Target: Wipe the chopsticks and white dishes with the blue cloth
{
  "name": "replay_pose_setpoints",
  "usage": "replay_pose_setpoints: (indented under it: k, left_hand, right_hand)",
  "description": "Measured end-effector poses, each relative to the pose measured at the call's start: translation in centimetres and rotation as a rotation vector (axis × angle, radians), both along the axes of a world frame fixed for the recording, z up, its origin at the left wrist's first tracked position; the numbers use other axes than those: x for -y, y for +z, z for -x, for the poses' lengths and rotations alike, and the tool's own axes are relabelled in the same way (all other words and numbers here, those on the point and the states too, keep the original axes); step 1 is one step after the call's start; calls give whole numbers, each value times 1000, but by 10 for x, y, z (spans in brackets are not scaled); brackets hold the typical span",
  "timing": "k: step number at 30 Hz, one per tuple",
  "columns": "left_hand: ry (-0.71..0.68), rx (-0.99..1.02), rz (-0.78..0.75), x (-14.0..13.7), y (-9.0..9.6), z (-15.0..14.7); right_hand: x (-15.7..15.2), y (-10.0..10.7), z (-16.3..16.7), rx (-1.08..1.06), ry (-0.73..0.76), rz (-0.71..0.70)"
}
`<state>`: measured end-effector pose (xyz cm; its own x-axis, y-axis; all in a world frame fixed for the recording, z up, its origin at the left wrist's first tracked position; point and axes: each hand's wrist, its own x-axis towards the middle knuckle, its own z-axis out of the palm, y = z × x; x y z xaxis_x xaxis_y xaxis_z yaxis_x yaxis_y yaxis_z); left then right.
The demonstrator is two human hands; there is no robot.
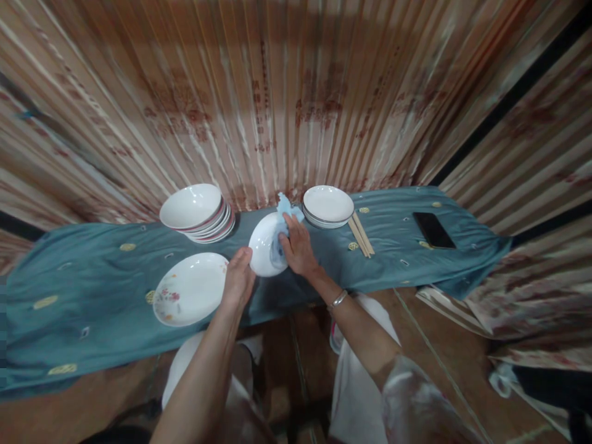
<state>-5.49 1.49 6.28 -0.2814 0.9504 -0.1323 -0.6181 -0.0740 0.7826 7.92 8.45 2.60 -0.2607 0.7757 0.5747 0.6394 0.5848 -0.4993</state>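
Observation:
My left hand (239,277) grips the left rim of a small white plate (262,250), which is tilted up above the front part of the table. Against the plate's right side, my right hand (298,243) presses a light blue cloth (289,206); the fingers are closed around it and part of the cloth lies over the plate's face. A large white plate with a floral pattern (189,293) rests on the table just left of my left hand. Beyond my right hand stands a stack of white plates (328,203).
A stack of white bowls (194,208) stands at the back left. Wooden chopsticks (361,235) lie beside the plate stack, and a black phone (433,230) is farther right. A green patterned tablecloth (106,277) covers the narrow table; a pleated curtain (287,92) hangs behind it.

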Motion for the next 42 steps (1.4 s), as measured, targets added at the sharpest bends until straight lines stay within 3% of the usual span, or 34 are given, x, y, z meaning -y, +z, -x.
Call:
replay_pose_setpoints:
  k: [11,25,42]
  left_hand:
    - [15,18,9,-1,-4,4]
    - [70,22,27,-4,-8,8]
    - [107,60,30,-8,-16,11]
  right_hand:
    - [-15,-27,0,-140,-46,47]
    - [8,-55,16,-8,-158,148]
    - [39,-55,17,98,-164,241]
